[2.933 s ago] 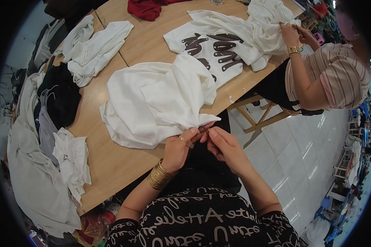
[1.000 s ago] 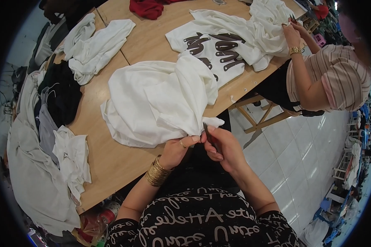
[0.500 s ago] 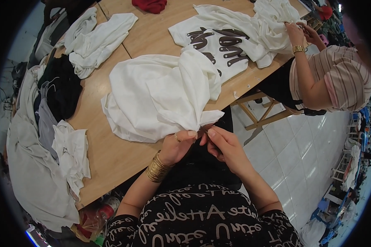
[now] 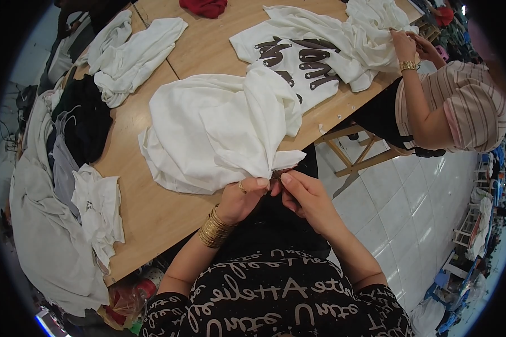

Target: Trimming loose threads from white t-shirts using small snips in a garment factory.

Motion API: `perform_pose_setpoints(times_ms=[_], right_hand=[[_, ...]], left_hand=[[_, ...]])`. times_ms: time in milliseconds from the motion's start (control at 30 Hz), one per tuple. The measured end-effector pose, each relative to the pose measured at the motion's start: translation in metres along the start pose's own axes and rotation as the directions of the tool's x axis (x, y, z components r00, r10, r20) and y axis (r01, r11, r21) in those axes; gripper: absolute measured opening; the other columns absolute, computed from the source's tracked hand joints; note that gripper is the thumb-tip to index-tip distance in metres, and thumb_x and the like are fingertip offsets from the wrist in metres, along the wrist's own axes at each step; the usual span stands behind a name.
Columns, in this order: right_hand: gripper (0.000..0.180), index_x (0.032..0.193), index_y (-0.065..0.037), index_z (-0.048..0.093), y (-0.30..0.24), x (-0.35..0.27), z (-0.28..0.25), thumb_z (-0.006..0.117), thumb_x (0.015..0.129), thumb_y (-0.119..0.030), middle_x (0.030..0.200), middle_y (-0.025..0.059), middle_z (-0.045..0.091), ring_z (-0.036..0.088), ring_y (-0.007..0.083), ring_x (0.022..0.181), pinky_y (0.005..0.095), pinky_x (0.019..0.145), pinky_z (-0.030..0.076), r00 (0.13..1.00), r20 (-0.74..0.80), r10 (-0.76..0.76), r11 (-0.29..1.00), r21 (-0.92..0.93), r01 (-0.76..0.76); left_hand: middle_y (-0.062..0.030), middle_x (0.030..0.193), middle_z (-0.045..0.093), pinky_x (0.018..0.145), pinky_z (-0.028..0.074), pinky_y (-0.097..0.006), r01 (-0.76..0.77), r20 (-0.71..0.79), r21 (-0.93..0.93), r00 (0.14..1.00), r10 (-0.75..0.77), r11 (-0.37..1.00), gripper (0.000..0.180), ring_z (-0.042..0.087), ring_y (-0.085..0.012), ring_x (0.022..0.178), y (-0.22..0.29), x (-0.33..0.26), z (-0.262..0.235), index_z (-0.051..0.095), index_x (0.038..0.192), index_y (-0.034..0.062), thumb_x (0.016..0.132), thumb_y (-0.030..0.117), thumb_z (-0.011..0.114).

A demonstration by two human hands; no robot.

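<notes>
A crumpled white garment (image 4: 219, 129) lies on the wooden table (image 4: 152, 208), one corner pulled over the near edge. My left hand (image 4: 243, 197), with gold bangles on the wrist and a ring, pinches that corner. My right hand (image 4: 308, 197) meets it from the right, its fingertips on the same bit of cloth. Whether a small tool is between my fingers cannot be made out.
A white shirt with dark lettering (image 4: 298, 56) lies further back. A person in a striped top (image 4: 461, 112) handles white cloth (image 4: 376, 28) at the right. Black cloth (image 4: 87, 121), white garments (image 4: 132, 53) and a red item (image 4: 205, 7) lie about. Tiled floor (image 4: 410, 224) is on the right.
Both hands have stayed together at the garment's corner by the table edge, with small finger movements. The view has shifted slightly. The other person keeps working on the white cloth.
</notes>
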State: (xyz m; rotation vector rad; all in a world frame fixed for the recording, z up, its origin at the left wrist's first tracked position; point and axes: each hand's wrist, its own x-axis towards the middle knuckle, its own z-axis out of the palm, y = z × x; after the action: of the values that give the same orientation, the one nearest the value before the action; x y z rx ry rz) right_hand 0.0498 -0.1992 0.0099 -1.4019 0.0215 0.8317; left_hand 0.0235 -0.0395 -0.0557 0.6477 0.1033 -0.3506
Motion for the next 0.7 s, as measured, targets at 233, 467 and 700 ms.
perform_pose_setpoints(times_ms=[233,467,700], right_hand=[[0.032,0.078,-0.005,0.055,0.004,0.002,0.004,0.042,0.092,-0.032,0.055,-0.004,0.039,0.027,0.002,0.044,0.0165,0.039,0.017,1.0,-0.021,0.005,0.993,0.115,-0.002],[0.017,0.086,-0.004,0.055,-0.001,0.003,0.003,0.053,0.086,-0.021,0.06,-0.0048,0.041,0.032,0.002,0.05,0.0167,0.042,0.022,0.92,-0.234,-0.315,0.948,-0.045,0.314],[0.018,0.087,-0.005,0.058,0.003,0.01,-0.022,0.062,0.071,0.002,0.075,0.006,0.06,0.058,0.0155,0.063,0.0236,0.057,0.044,0.769,-0.122,-0.628,0.557,-0.76,0.334]], left_hand=[[-0.0037,0.081,0.055,0.073,0.04,-0.027,-0.055,0.081,0.069,0.996,0.05,0.996,0.012,0.051,-0.0156,0.078,0.0,0.001,0.003,0.055,0.088,0.0017,0.079,0.009,0.053],[-0.0077,0.099,0.055,0.088,0.038,-0.033,-0.03,0.033,-0.005,0.999,0.03,1.0,0.025,0.05,-0.019,0.096,-0.008,-0.001,-0.005,0.052,0.101,-0.001,0.079,0.01,0.052],[-0.015,0.126,0.045,0.103,0.029,-0.044,0.123,0.121,-0.019,0.985,-0.12,0.992,0.05,0.042,-0.025,0.118,-0.005,0.004,0.008,0.037,0.126,-0.0036,0.083,0.018,0.049]])
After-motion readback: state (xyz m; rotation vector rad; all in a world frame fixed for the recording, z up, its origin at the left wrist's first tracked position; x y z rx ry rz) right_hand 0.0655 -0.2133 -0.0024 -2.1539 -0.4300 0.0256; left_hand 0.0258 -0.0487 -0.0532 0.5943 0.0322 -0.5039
